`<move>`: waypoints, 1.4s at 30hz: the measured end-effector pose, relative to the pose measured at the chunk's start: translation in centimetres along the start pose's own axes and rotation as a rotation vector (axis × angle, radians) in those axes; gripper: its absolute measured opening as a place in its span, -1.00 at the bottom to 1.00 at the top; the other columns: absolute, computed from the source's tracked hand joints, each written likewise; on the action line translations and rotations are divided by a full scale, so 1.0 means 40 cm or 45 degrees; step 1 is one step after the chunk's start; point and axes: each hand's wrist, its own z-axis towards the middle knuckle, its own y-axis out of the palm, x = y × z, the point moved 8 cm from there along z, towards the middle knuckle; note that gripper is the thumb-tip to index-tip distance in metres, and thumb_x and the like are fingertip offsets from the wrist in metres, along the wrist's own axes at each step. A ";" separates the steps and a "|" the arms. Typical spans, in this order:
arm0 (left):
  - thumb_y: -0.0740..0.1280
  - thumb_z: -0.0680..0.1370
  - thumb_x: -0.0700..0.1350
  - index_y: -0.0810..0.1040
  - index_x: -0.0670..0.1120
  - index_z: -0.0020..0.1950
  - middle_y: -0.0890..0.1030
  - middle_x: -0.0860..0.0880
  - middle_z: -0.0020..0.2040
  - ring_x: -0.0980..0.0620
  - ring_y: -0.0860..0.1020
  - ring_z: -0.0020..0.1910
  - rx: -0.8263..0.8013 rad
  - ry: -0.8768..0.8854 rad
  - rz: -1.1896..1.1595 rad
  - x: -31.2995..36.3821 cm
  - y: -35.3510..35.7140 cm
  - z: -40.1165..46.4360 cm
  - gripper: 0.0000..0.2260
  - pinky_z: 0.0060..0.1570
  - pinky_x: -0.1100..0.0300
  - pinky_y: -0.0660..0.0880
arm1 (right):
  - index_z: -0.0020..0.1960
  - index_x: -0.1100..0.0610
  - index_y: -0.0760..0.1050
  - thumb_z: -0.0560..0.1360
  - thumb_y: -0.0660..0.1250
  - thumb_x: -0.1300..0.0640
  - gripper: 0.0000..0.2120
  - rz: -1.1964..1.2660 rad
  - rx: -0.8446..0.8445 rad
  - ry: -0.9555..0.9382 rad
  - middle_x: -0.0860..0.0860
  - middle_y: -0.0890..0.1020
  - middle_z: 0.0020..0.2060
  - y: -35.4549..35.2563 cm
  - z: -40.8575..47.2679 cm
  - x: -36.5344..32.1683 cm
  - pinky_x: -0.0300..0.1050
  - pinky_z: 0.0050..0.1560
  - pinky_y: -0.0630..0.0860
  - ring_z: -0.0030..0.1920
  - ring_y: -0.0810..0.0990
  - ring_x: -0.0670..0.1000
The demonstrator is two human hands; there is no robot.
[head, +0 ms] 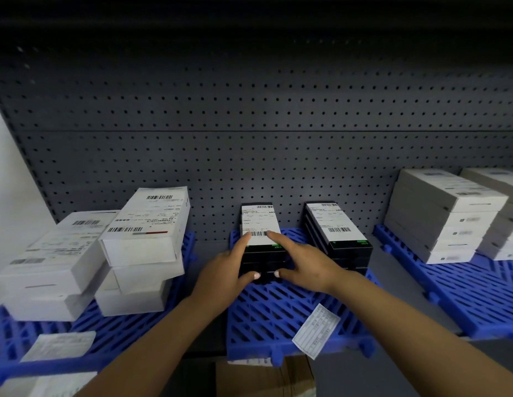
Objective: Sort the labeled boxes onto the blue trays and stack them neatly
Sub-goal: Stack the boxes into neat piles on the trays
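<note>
Boxes: we hold the black stack (262, 247) on the middle blue tray (281, 313), its long axis running away from us.
Left hand (226, 267): pinches the stack's left side.
Right hand (304, 260): pinches its right side; both equally near.
Neighbours: second black stack (339, 233) just right, white boxes (143, 224) left.

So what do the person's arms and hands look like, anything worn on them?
Both forearms are bare, with no sleeves, gloves, watch or rings in view. The left hand and right hand have light, pale-painted thumbnails.
</note>
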 end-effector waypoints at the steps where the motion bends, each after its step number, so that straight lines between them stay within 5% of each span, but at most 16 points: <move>1: 0.35 0.53 0.06 -0.02 0.08 0.55 0.51 -0.03 0.29 0.02 0.50 0.17 -0.011 -0.001 0.019 0.001 -0.001 0.003 -0.28 0.02 0.08 0.51 | 0.52 -0.22 -0.11 0.51 0.35 0.01 -0.21 -0.007 -0.008 -0.006 0.11 0.51 0.26 -0.002 0.002 -0.001 -0.04 0.17 0.46 0.22 0.49 0.10; 3: 0.38 0.52 0.04 0.01 0.07 0.54 0.51 -0.03 0.28 0.02 0.51 0.16 -0.028 -0.003 0.025 0.007 -0.005 0.006 -0.27 0.02 0.13 0.50 | 0.52 -0.20 -0.10 0.50 0.37 0.01 -0.20 -0.033 -0.015 -0.022 0.05 0.29 0.46 -0.009 0.001 -0.008 -0.06 0.33 0.36 0.41 0.31 0.05; 6: 0.40 0.50 0.01 0.05 0.05 0.53 0.52 -0.02 0.28 0.04 0.52 0.15 -0.035 -0.004 -0.007 0.013 -0.010 0.008 -0.28 0.00 0.20 0.49 | 0.53 -0.16 -0.11 0.51 0.37 0.02 -0.19 -0.097 -0.018 -0.030 0.06 0.20 0.50 -0.012 -0.002 -0.014 -0.07 0.34 0.34 0.43 0.27 0.05; 16: 0.44 0.46 0.02 0.07 0.01 0.50 0.56 -0.06 0.19 0.00 0.55 0.07 -0.126 -0.005 0.123 0.017 -0.015 0.031 -0.25 0.00 0.10 0.52 | 0.54 0.01 -0.26 0.56 0.26 0.06 -0.20 -0.299 -0.095 -0.025 0.17 0.37 0.36 -0.001 -0.005 -0.047 -0.10 -0.06 0.38 0.13 0.48 0.14; 22: 0.47 0.41 0.11 0.16 0.02 0.43 0.58 -0.04 0.07 0.00 0.55 -0.04 -0.170 0.010 0.288 0.018 -0.032 0.048 -0.28 -0.11 0.11 0.52 | 0.54 0.02 -0.25 0.57 0.25 0.03 -0.21 -0.369 -0.121 -0.027 0.18 0.49 0.17 -0.010 -0.005 -0.054 -0.14 -0.18 0.29 -0.14 0.33 -0.04; 26: 0.45 0.39 0.19 0.22 0.01 0.41 0.48 -0.01 0.17 0.00 0.42 0.12 -0.099 0.049 0.509 0.040 -0.044 0.045 -0.30 -0.03 0.08 0.49 | 0.55 0.02 -0.20 0.55 0.28 0.06 -0.21 -0.373 -0.099 -0.018 0.20 0.52 0.11 -0.017 -0.010 -0.065 -0.14 -0.20 0.27 -0.18 0.37 0.01; 31: 0.46 0.33 0.24 0.19 -0.04 0.45 0.17 -0.08 0.45 -0.07 0.18 0.39 -0.114 0.044 0.722 0.059 -0.052 0.057 -0.18 0.25 0.01 0.34 | 0.55 -0.04 -0.17 0.51 0.35 0.05 -0.16 -0.333 -0.038 -0.018 0.17 0.40 0.35 -0.022 -0.008 -0.057 -0.04 0.03 0.48 0.14 0.51 0.15; 37: 0.48 0.36 0.17 -0.11 -0.07 0.56 -0.02 -0.05 0.56 -0.04 -0.04 0.52 -0.238 0.013 0.549 0.076 -0.087 0.046 0.01 0.47 -0.04 0.06 | 0.54 -0.03 -0.25 0.54 0.30 -0.01 -0.16 -0.224 0.133 -0.007 0.09 0.23 0.48 -0.061 -0.078 -0.044 -0.13 0.08 0.43 0.22 0.46 0.13; 39: 0.44 0.44 0.04 -0.09 -0.04 0.56 0.04 -0.01 0.55 0.01 -0.04 0.51 -0.160 0.107 0.482 0.108 -0.113 0.020 -0.11 0.48 0.02 0.02 | 0.56 0.01 -0.14 0.57 0.25 -0.02 -0.27 -0.225 0.212 -0.025 0.07 0.24 0.48 -0.075 -0.127 -0.037 -0.19 0.16 0.34 0.30 0.41 0.10; 42: 0.39 0.47 -0.18 0.25 -0.03 0.49 0.34 0.02 0.42 0.11 0.17 0.42 0.071 0.354 0.283 0.177 -0.141 -0.043 -0.38 0.41 0.11 0.19 | 0.53 0.03 0.09 0.59 0.21 -0.01 -0.43 -0.221 0.228 -0.099 0.01 0.26 0.47 -0.070 -0.207 -0.018 -0.30 0.35 0.15 0.45 0.23 -0.03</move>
